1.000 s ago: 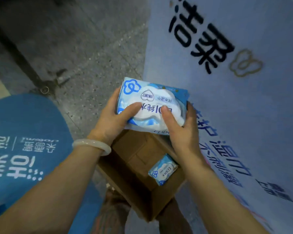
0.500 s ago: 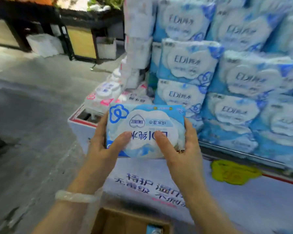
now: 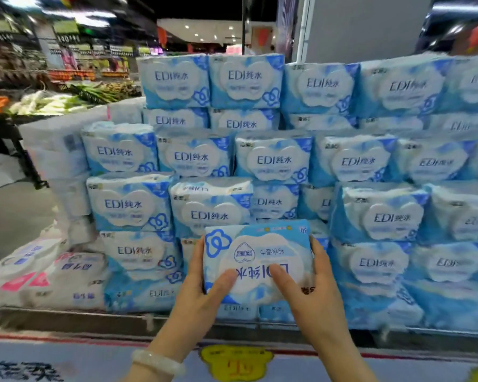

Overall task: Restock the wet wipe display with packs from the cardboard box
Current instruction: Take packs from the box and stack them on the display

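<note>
Fronting produce aisle (image 3: 66,100), stacked display (image 3: 273,161)

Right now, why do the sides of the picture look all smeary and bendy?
In the head view, the held pack and both hands, left hand and right hand, look fairly sharp; the display packs toward the right edge smear and bulge, which fits a wide-angle lens and a moving head; the vegetable stand at far left is blurred, with ceiling lights streaking above.
</note>
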A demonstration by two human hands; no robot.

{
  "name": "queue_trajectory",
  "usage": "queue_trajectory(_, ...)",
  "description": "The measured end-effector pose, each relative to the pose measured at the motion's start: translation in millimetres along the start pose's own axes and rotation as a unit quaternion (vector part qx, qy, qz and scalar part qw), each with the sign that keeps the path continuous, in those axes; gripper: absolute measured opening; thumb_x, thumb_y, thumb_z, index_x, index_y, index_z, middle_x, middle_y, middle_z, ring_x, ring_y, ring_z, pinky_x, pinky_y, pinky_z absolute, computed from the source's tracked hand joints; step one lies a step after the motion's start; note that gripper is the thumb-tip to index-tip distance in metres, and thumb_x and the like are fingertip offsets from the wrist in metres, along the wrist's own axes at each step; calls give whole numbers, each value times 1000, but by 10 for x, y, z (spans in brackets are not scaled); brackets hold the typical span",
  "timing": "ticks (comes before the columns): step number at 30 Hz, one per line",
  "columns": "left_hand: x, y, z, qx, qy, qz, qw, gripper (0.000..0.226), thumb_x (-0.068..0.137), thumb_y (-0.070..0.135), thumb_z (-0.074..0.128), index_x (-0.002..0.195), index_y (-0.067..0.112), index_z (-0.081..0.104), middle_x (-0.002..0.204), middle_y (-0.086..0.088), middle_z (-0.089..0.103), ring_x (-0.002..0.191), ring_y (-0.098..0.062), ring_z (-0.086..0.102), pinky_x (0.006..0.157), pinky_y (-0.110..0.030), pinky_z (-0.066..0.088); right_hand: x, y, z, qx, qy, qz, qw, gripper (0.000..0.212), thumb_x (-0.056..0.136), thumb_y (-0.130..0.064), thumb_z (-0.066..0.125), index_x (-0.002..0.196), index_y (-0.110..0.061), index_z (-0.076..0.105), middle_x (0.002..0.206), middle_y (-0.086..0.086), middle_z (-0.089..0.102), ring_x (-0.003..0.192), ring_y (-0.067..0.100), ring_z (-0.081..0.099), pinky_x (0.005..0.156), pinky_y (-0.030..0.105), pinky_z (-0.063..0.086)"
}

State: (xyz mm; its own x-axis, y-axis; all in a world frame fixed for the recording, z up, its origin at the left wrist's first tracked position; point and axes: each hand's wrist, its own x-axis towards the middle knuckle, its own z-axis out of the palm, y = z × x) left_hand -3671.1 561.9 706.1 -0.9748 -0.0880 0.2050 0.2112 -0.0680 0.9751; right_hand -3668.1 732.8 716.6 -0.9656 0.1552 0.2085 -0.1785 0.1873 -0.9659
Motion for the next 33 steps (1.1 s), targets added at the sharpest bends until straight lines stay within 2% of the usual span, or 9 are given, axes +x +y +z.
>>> queue_trajectory(4, 247, -122, 457, 17, 4, -2, 1000, 64, 85, 8, 63, 137, 27, 32, 122, 18, 55, 89, 18, 62, 74, -5, 50, 361, 138, -375, 11, -8, 3, 1000, 109, 45, -78, 69, 141, -42, 32, 130, -21, 52, 109, -3, 60, 88, 31, 57)
queue_trajectory(8, 408, -158, 643, 32, 10, -6, 999, 67, 84, 11, 64, 135, 36, 27, 120, 24, 53, 90, 17, 63, 70, -7, 52, 626, 205, -513, 8, -18, -18, 1000, 80, 71, -33, 77, 139, -37, 33, 125, -19, 52, 95, -24, 55, 71, 0, 48)
queue_trajectory(15, 455, -307, 784, 24, 38, -22, 999, 64, 87, -6, 54, 135, 31, 30, 115, 13, 59, 85, 12, 66, 67, -8, 52, 721, 283, -540, 7, -35, -9, 999, 95, 62, -56, 69, 144, -31, 30, 130, -10, 55, 99, -17, 58, 73, 5, 52)
queue_trajectory(19, 460, -326, 772, 31, 32, -37, 998, 68, 88, 1, 57, 144, 26, 28, 113, 17, 61, 87, 13, 65, 69, -7, 51, 731, 310, -552, -29, -38, -14, 999, 105, 56, -75, 67, 144, -33, 28, 127, -14, 57, 109, -1, 61, 94, 34, 53)
queue_trajectory(22, 448, -269, 776, 40, 17, -56, 997, 69, 88, 8, 59, 147, 24, 26, 120, 12, 61, 86, 18, 62, 69, -5, 51, 738, 236, -609, -18, -59, 3, 998, 115, 45, -91, 52, 143, -38, 25, 125, -25, 52, 107, -13, 57, 87, 15, 51)
queue_trajectory(25, 434, -199, 786, 33, 44, -72, 996, 76, 81, 22, 71, 144, 23, 29, 121, 11, 60, 92, 17, 60, 75, -4, 51, 734, 104, -676, -12, -100, 17, 995, 85, 64, -81, 47, 136, -43, 25, 115, -36, 48, 94, -32, 50, 72, -5, 42)
queue_trajectory(28, 363, -85, 857, -1, 86, -104, 991, 90, 54, 48, 85, 129, 30, 38, 123, -1, 63, 103, -11, 66, 89, -36, 56, 713, 125, -737, 9, -117, 58, 991, 74, 75, -53, 50, 143, -39, 25, 130, -21, 53, 112, -12, 55, 99, 19, 48)
queue_trajectory(30, 347, 79, 928, 16, 105, -75, 992, 72, 53, 40, 88, 111, 41, 43, 112, -1, 67, 90, -7, 70, 83, -35, 59, 679, 130, -762, 30, -111, 77, 990, 76, 76, -52, 53, 145, -36, 25, 137, -12, 53, 123, 8, 54, 107, 42, 44)
queue_trajectory(33, 423, 472, 979, 78, 106, -4, 991, 74, 52, 33, 88, 110, 41, 43, 98, 12, 67, 85, -7, 71, 84, -39, 58, 688, 103, -718, 65, -100, 86, 989, 64, 77, -52, 49, 138, -41, 34, 132, -15, 56, 121, 11, 56, 102, 40, 48)
